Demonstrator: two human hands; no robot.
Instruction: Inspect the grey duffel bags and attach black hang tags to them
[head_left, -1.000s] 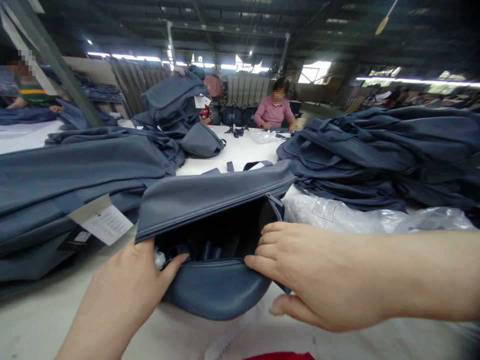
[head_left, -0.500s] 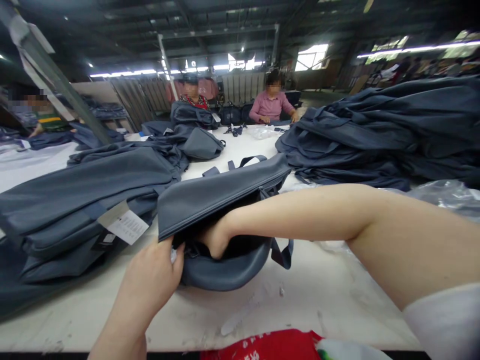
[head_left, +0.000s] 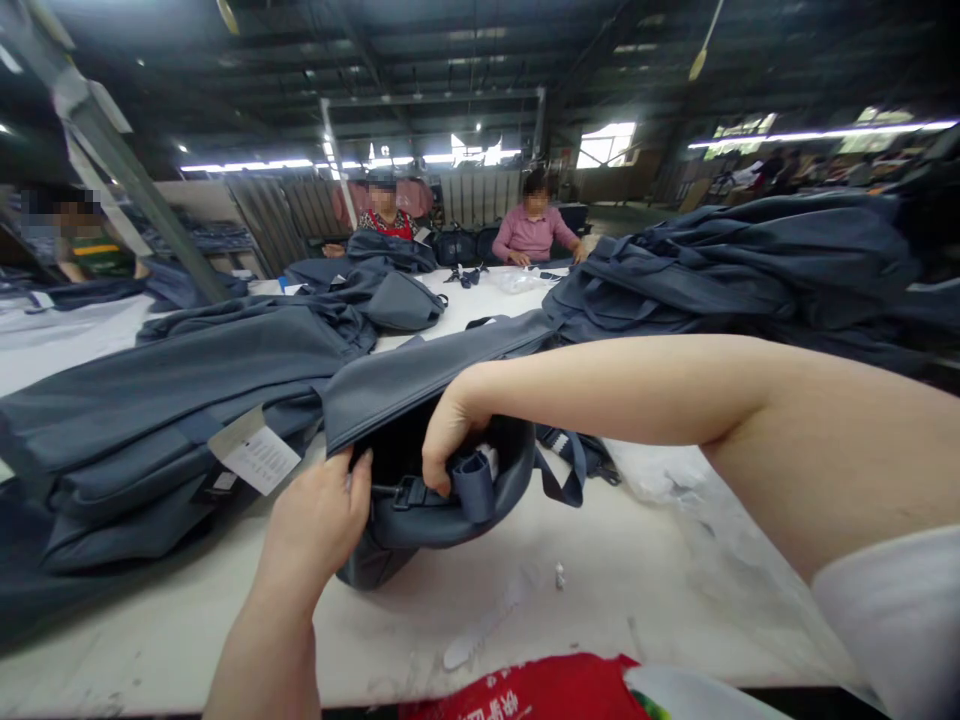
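Note:
A dark blue-grey bag (head_left: 420,380) sits on the table in front of me, its zipped opening gaping towards me. My left hand (head_left: 319,515) is closed on the left edge of that opening, thumb towards me. My right hand (head_left: 454,435) reaches into the mouth from the right with bent fingers, closed on a dark webbing strap. A folded part of the strap (head_left: 474,487) and a black buckle (head_left: 409,492) show at the near rim. The right fingertips are partly hidden.
To the left lies another dark bag (head_left: 165,370) with a white paper tag (head_left: 262,458). A heap of dark bags (head_left: 735,265) rises at the right, near clear plastic (head_left: 675,480). A red printed plastic item (head_left: 525,690) is at the front edge. Co-workers sit across the table.
My right hand has risen from deep inside the bag towards its mouth, and the folded strap now shows beside it. My left hand still grips the edge.

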